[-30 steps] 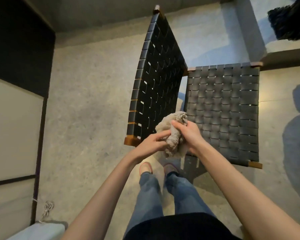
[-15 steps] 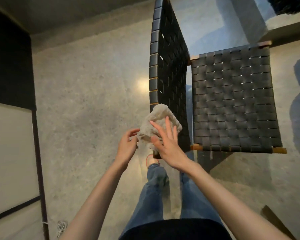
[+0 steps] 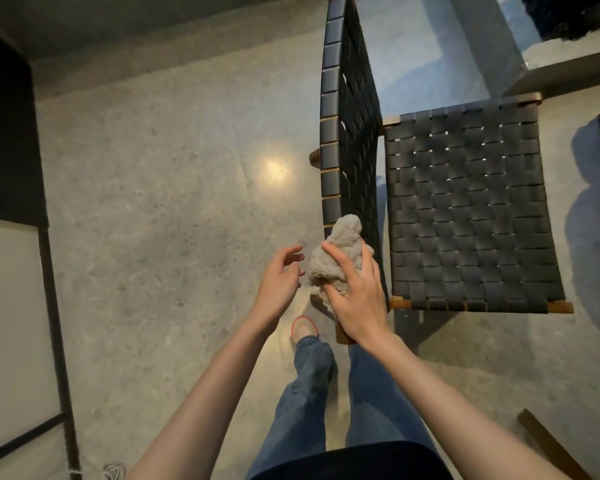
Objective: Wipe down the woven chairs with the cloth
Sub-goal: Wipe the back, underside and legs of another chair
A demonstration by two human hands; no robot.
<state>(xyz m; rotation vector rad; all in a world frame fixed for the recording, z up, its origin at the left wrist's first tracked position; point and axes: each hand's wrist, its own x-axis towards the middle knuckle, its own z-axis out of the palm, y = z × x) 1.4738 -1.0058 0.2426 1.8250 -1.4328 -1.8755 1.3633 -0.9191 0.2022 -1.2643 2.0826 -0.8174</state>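
Observation:
A woven chair (image 3: 471,216) of black straps on a wooden frame stands before me, its seat to the right and its upright backrest (image 3: 347,133) seen edge-on. A fluffy beige cloth (image 3: 336,254) is bunched against the near end of the backrest. My right hand (image 3: 357,292) holds the cloth there, thumb and fingers curled round it. My left hand (image 3: 281,278) hovers just left of the cloth with loosely bent fingers, holding nothing.
Grey speckled stone floor (image 3: 174,202) spreads to the left. A dark cabinet with pale panels (image 3: 11,271) lines the left edge. A wooden piece (image 3: 548,441) shows at the lower right. My legs and a shoe (image 3: 303,327) stand close to the chair's corner.
My left hand has let go of the cloth and drawn slightly away. My right hand has closed around the cloth at the backrest. The view has shifted closer over the chair.

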